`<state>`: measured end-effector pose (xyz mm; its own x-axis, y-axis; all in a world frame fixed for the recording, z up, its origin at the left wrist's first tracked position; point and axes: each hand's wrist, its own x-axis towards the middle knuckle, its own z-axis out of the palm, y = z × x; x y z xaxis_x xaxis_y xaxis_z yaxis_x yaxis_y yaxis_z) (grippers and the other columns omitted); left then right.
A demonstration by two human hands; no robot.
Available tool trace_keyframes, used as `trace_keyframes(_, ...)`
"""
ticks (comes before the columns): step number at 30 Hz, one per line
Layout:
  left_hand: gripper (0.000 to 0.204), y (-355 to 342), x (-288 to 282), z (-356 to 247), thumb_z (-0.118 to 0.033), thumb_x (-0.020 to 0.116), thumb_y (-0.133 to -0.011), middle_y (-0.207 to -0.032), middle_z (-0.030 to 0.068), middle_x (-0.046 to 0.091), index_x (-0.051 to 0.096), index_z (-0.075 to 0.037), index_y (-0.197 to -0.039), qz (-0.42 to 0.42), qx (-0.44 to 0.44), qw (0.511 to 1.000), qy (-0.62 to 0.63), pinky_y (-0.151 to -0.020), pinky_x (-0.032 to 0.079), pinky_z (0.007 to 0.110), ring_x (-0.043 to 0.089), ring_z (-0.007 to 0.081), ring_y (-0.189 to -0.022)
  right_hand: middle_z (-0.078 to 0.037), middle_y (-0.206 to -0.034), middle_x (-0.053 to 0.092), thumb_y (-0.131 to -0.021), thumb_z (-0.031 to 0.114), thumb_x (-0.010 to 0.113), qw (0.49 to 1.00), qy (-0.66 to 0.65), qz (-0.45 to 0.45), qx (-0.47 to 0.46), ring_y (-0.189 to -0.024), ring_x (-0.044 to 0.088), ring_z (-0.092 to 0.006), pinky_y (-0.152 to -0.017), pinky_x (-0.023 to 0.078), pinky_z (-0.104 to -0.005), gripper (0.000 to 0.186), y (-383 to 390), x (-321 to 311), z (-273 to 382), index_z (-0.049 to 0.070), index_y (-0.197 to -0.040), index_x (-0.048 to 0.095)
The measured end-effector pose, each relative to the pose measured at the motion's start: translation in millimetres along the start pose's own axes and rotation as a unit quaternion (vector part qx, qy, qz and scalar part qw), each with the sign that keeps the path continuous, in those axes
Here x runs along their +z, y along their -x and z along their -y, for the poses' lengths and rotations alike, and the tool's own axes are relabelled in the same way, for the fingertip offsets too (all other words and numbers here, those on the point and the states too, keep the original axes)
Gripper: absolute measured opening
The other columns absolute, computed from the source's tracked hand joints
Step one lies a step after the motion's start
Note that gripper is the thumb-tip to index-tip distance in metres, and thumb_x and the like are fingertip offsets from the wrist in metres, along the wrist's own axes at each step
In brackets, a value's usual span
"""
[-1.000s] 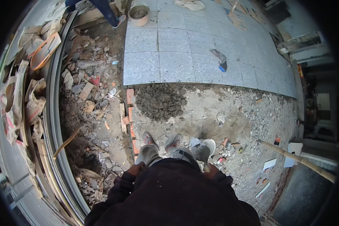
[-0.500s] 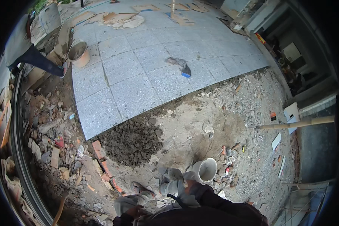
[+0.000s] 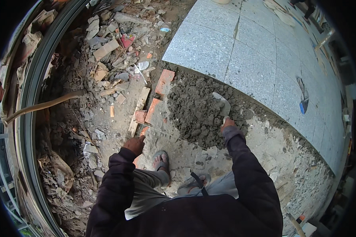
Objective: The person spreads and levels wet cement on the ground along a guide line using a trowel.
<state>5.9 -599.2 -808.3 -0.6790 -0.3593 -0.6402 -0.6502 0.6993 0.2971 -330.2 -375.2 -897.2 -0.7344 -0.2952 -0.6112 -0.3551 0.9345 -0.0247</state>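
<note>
Simply lumpy mortar (image 3: 194, 110), rounded trowel (image 3: 223, 103).

Two hands (image 3: 133, 145), one trowel (image 3: 224, 105), one mortar heap (image 3: 192, 112), two sandals (image 3: 165, 161), at least three bricks (image 3: 164, 81), one curved stick (image 3: 47, 105) at left.

Mortar (image 3: 192, 112) is dark grey, tiles (image 3: 251, 65) speckled blue-grey.

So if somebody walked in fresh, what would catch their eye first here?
Probably the dark heap of mortar-like mix near the middle, where the right hand holds a trowel at it. Next, the speckled grey tiles across the upper right, then the rubble down the left, beyond a row of red bricks.
</note>
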Motion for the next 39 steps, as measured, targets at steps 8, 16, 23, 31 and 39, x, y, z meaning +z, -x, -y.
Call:
trace_keyframes(8, 0.033, 41.3, -11.7, 0.5, -0.02, 0.048, -0.077, -0.082, 0.0201, 0.055, 0.044, -0.005, -0.106, -0.117, 0.015, 0.987, 0.111, -0.068, 0.041, 0.041, 0.052, 0.0341, -0.078, -0.016, -0.107, 0.049, -0.076, 0.014, 0.053, 0.992, 0.104, 0.065, -0.016, -0.091, 0.052, -0.0285, -0.075, 0.047, -0.0382, 0.051, -0.4, 15.2, 43.5, 0.001, -0.12, 0.029)
trace_keyframes(16, 0.036, 19.6, -3.1, 1.6, -0.023, 0.049, -0.077, -0.084, 0.0185, 0.054, 0.042, -0.006, -0.108, -0.072, 0.028, 0.996, 0.052, -0.07, 0.042, 0.039, 0.052, 0.0328, -0.08, -0.015, -0.107, 0.049, -0.08, 0.012, 0.046, 0.994, 0.1, 0.048, -0.016, -0.093, 0.051, -0.0302, -0.077, 0.045, -0.0404, 0.046, 21.3, 31.9, 77.8, 0.004, -0.121, 0.028)
trace_keyframes(23, 0.036, 38.2, -10.5, -11.2, -0.023, 0.05, -0.077, -0.077, 0.0181, 0.054, 0.041, -0.007, -0.108, -0.102, 0.058, 0.991, 0.068, -0.064, 0.041, 0.041, 0.053, 0.0334, -0.074, -0.015, -0.09, 0.053, -0.079, 0.028, 0.047, 0.98, -0.011, -0.183, -0.083, -0.083, 0.053, -0.0327, -0.068, 0.044, -0.0399, 0.036, 23.2, 27.0, 6.7, 0.003, -0.104, 0.043)
trace_keyframes(31, 0.033, 80.4, 13.5, 34.1, -0.017, 0.05, -0.076, -0.084, 0.0196, 0.054, 0.043, -0.004, -0.106, -0.179, -0.009, 0.978, 0.106, -0.066, 0.042, 0.039, 0.052, 0.0343, -0.077, -0.006, -0.051, 0.041, -0.076, 0.049, 0.04, 0.748, -0.612, 0.257, -0.009, -0.036, 0.042, -0.0208, -0.033, 0.036, -0.0363, 0.043, 52.9, 81.8, 46.5, 0.007, -0.075, 0.043)
trace_keyframes(39, 0.029, 79.8, -1.6, 11.3, -0.02, 0.048, -0.077, -0.078, 0.0149, 0.053, 0.046, -0.007, -0.102, -0.207, -0.006, 0.976, 0.061, -0.064, 0.042, 0.039, 0.052, 0.0312, -0.074, -0.016, -0.081, 0.056, -0.083, 0.044, 0.029, 0.977, -0.207, 0.047, -0.013, -0.063, 0.056, -0.0305, -0.051, 0.046, -0.0435, 0.047, -37.8, 121.7, 141.2, 0.003, -0.102, 0.044)
